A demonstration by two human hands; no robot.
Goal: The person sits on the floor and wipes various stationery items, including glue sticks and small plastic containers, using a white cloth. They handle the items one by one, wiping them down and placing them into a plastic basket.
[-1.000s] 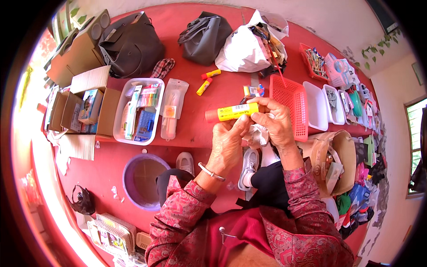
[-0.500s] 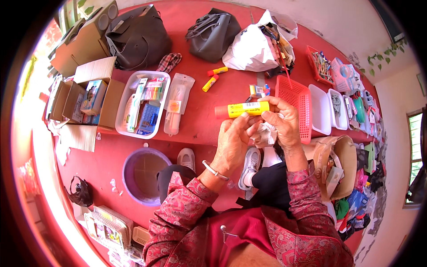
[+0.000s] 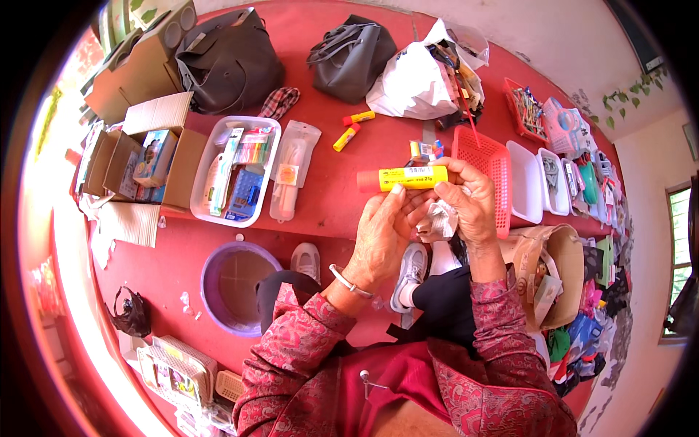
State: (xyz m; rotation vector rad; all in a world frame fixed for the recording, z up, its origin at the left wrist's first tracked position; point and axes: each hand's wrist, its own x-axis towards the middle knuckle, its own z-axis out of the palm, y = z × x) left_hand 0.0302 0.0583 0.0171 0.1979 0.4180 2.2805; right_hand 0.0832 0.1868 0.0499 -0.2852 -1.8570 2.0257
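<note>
A yellow glue stick (image 3: pixel 413 178) with an orange-red cap (image 3: pixel 368 180) lies level in front of me, above the table's near edge. My right hand (image 3: pixel 470 197) is closed on its yellow end, thumb below and fingers behind. A crumpled whitish tissue or cloth (image 3: pixel 438 222) is also tucked in that hand. My left hand (image 3: pixel 380 229) grips the stick from below near the cap, its thumb tip on the yellow barrel; its other fingers are partly hidden. Two more yellow-and-red glue sticks, an upper one (image 3: pixel 359 117) and a lower one (image 3: pixel 346 137), lie on the red table (image 3: pixel 335 197).
On the left stand an open cardboard box (image 3: pixel 186 171) and a white tray (image 3: pixel 273 167) of stationery. Dark bags (image 3: pixel 353 62) and a white bag (image 3: pixel 408 84) sit at the back. A red basket (image 3: pixel 482 156) and white bins (image 3: pixel 526 182) line the right. A purple basin (image 3: pixel 207 284) stands below.
The glue stick and both hands have shifted very slightly to the right in the picture. Both hands keep their hold on it.
</note>
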